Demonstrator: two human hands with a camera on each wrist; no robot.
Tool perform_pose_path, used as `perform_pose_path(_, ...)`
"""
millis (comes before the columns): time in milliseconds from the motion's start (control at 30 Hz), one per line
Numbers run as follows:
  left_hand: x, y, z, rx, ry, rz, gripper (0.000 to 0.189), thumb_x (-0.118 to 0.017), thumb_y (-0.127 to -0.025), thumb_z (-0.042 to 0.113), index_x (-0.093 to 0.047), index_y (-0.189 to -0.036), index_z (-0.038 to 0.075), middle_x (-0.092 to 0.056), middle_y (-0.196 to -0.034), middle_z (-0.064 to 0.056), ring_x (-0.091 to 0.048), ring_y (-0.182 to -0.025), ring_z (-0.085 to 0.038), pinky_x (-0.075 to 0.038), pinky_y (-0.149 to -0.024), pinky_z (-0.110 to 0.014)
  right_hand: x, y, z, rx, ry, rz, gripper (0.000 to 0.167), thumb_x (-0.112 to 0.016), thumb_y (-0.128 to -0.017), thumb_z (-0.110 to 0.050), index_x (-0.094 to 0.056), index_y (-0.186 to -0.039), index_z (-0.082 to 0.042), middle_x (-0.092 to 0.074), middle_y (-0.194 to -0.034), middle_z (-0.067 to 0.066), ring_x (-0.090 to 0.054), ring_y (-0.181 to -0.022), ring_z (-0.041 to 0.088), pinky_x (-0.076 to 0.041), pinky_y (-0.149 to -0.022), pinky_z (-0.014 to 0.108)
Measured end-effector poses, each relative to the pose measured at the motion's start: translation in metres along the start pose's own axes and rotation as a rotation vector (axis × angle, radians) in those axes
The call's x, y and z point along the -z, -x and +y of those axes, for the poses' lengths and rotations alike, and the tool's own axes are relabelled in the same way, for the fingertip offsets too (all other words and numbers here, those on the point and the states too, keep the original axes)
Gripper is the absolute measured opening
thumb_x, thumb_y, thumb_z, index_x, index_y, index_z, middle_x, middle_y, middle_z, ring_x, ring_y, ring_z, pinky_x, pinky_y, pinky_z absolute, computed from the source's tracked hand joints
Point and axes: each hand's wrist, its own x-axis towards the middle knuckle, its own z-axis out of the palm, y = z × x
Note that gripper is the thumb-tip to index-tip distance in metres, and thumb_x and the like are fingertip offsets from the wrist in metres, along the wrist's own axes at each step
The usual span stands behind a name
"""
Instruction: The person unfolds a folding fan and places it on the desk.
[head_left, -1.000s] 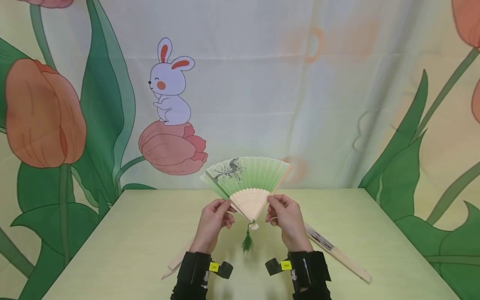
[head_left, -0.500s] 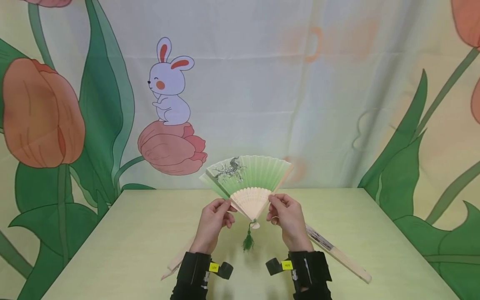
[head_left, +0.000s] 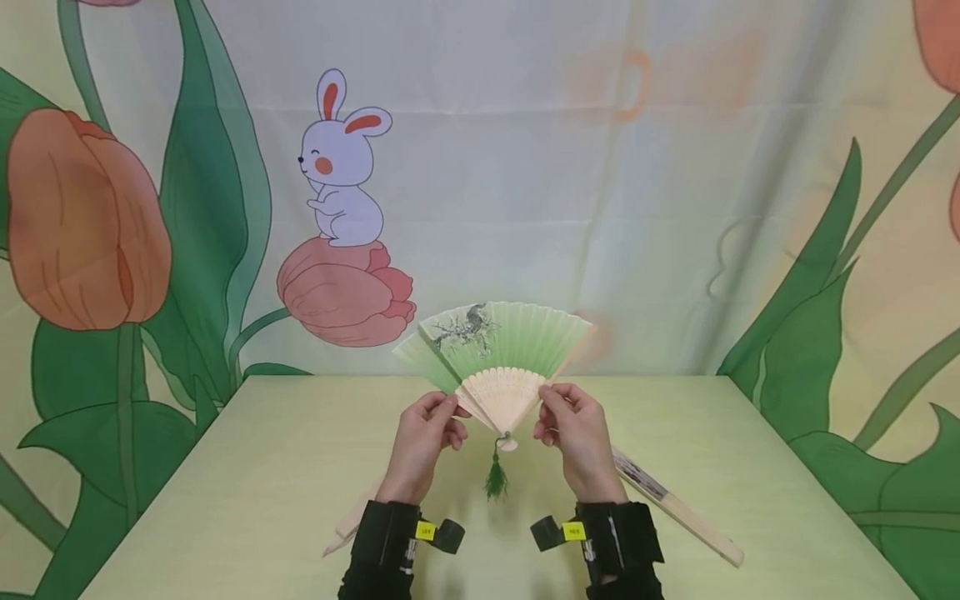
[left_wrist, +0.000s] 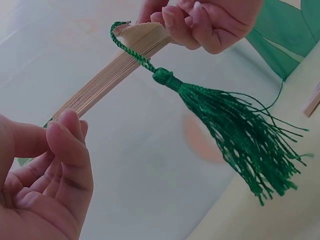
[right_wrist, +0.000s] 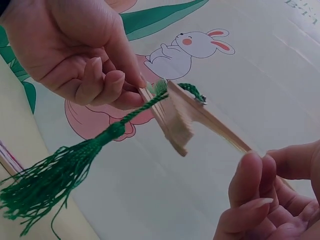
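Observation:
A green folding fan (head_left: 517,337) with pale ribs and a dark bird-and-branch print is spread above the table, its pleated leaf upward. My left hand (head_left: 423,437) pinches its left outer rib between thumb and fingers. On the opposite side, my right hand (head_left: 577,433) pinches the right outer rib. From the pivot at the bottom hangs a green tassel (head_left: 496,477), also seen close up in the left wrist view, where the tassel (left_wrist: 225,130) dangles between both hands. A step shows in the leaf near its left side, where one section lies behind another.
A folded fan (head_left: 682,508) lies slantwise on the table (head_left: 247,467) beyond my right wrist. Another pale, slim object (head_left: 348,525) lies partly hidden behind my left wrist. A curtain (head_left: 510,167) printed with tulips and a rabbit hangs behind.
The left section of the fan has spread slightly wider, and my left hand has shifted a little to the left. My right hand keeps its hold almost in place.

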Motion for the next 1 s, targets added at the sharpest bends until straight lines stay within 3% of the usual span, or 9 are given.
perform_pose_path(733, 0.0027, -0.0011, 0.0063, 0.005, 0.026, 0.036, 0.017, -0.054, -0.110, 0.013, -0.062, -0.112, -0.003, -0.068, -0.095, -0.013, -0.062, -0.070, -0.014, -0.054, -0.060, -0.020, -0.0020, 0.0031, -0.0004, 0.039, -0.030, -0.004, 0.014, -0.060, -0.107, -0.014, -0.058, -0.106, 0.000, -0.055, -0.074, 0.001, -0.057, -0.056, 0.013, -0.043, -0.053, 0.021)
perform_pose_path(1000, 0.0058, -0.0008, 0.0069, 0.013, 0.041, 0.057, 0.018, -0.054, -0.110, 0.014, -0.062, -0.112, -0.002, -0.068, -0.097, -0.014, -0.062, -0.069, -0.013, -0.053, -0.060, -0.020, -0.0021, 0.0011, 0.0013, 0.022, -0.063, 0.004, 0.012, -0.060, -0.106, -0.012, -0.057, -0.099, -0.002, -0.055, -0.073, 0.000, -0.056, -0.055, 0.013, -0.042, -0.053, 0.020)
